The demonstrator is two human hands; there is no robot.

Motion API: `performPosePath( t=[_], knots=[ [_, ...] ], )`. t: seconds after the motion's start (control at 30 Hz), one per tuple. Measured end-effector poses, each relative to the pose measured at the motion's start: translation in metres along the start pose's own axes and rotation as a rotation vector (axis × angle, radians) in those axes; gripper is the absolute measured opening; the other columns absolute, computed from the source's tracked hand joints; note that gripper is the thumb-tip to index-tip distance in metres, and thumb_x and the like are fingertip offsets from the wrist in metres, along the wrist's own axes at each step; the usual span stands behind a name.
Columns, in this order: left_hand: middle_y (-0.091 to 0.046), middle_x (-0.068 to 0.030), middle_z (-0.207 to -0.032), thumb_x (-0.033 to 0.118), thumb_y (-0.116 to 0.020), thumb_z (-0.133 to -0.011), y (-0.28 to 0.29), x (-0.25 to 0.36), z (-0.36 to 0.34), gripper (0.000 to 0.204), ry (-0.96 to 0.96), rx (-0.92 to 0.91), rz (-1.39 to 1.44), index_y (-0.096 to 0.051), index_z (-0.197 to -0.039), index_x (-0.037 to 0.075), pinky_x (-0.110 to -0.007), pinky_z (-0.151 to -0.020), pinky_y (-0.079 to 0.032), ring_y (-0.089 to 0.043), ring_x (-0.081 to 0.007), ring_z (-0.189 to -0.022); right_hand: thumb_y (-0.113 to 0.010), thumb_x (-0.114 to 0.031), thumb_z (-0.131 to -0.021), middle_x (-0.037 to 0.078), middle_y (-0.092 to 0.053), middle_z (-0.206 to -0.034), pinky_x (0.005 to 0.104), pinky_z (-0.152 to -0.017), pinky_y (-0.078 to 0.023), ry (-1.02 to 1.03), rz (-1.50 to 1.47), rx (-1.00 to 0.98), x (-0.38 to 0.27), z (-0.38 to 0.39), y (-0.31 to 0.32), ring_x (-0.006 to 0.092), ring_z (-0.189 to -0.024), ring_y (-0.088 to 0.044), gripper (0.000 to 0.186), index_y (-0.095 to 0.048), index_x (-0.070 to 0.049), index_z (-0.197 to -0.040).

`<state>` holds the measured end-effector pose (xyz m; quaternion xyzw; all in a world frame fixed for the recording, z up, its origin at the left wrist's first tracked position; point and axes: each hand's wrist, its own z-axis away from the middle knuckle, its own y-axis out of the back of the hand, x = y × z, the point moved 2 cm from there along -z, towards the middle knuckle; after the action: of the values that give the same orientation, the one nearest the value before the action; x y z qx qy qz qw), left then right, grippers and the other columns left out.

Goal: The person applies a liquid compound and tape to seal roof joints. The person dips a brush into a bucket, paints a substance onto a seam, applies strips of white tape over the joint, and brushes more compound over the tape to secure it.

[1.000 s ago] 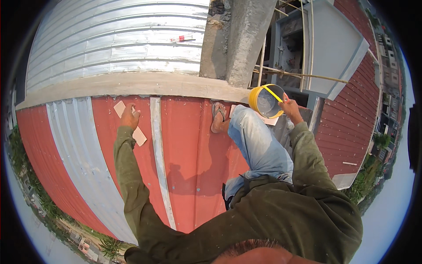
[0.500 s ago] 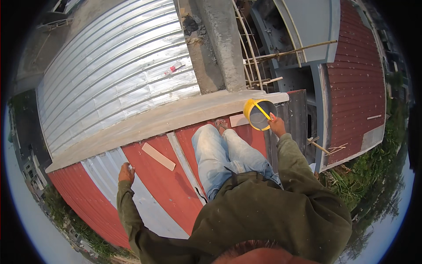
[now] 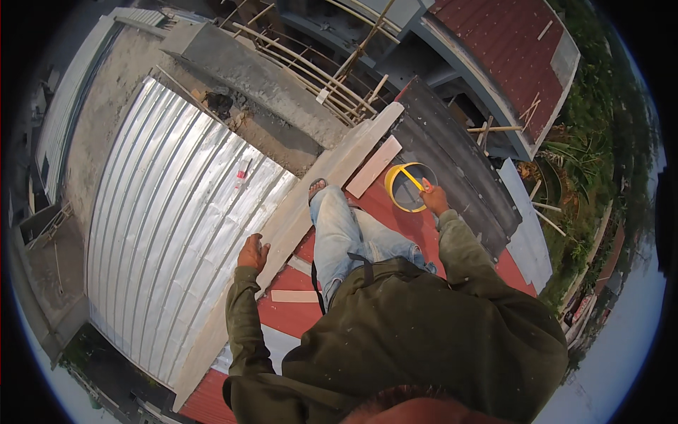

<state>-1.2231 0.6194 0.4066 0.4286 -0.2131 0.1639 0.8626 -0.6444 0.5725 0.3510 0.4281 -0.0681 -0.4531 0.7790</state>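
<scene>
My right hand [image 3: 436,200] is closed on the handle of a yellow bucket [image 3: 390,189], which hangs tilted over the red and dark sheet roofing. The inside of the bucket looks grey; whatever lies in it is hard to make out. To the left, my left hand [image 3: 253,253] is out over the edge of the concrete ledge [image 3: 282,237], its fingers apart and holding nothing. One sandalled foot [image 3: 318,187] rests on that ledge, with my other foot hidden.
Ribbed silver roofing [image 3: 176,212] spreads out on the left, with a bottle [image 3: 243,169] on it. A flat board [image 3: 374,167] lies by the ledge, and a second board [image 3: 295,296] on the red sheet. Dark corrugated sheets [image 3: 452,152] and bamboo poles [image 3: 311,74] stand right and ahead.
My body has turned to the right and one foot now stands up on the ledge. My left hand has come from over the red roofing to beside the ledge. The bucket stays in my right hand.
</scene>
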Motion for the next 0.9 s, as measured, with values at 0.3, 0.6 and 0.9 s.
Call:
performPosePath(
  t=[0.3, 0.6, 0.9],
  knots=[
    [-0.061, -0.0214, -0.103, 0.024, -0.064, -0.086, 0.068, 0.009, -0.071, 0.037, -0.134, -0.153, -0.172, -0.051, -0.113, 0.004, -0.045, -0.077, -0.05, -0.062, -0.0379, -0.091, -0.069, -0.025, -0.078, 0.021, -0.067, -0.083, 0.0412, -0.071, -0.048, -0.263, -0.286, 0.183, 0.038, 0.055, 0.003, 0.0332, -0.081, -0.066, 0.029, -0.068, 0.001, -0.092],
    [-0.061, -0.0215, -0.103, 0.024, -0.065, -0.086, 0.093, 0.055, -0.046, 0.037, -0.198, -0.305, -0.289, -0.052, -0.113, 0.004, -0.045, -0.076, -0.051, -0.062, -0.0381, -0.089, -0.07, -0.021, -0.079, 0.014, -0.067, -0.076, 0.0386, -0.068, -0.047, -0.481, -0.652, 0.325, 0.049, 0.125, 0.004, 0.0254, -0.075, -0.066, 0.023, -0.068, 0.001, -0.086],
    [-0.061, -0.0229, -0.105, 0.027, -0.064, -0.087, 0.081, 0.091, -0.067, 0.043, -0.178, -0.345, -0.327, -0.051, -0.119, 0.002, -0.043, -0.08, -0.05, -0.062, -0.0368, -0.091, -0.07, -0.019, -0.078, 0.014, -0.065, -0.073, 0.0377, -0.064, -0.047, -0.622, -0.839, 0.268, 0.092, 0.131, -0.028, 0.0229, -0.069, -0.064, 0.022, -0.065, 0.002, -0.081]
  ],
)
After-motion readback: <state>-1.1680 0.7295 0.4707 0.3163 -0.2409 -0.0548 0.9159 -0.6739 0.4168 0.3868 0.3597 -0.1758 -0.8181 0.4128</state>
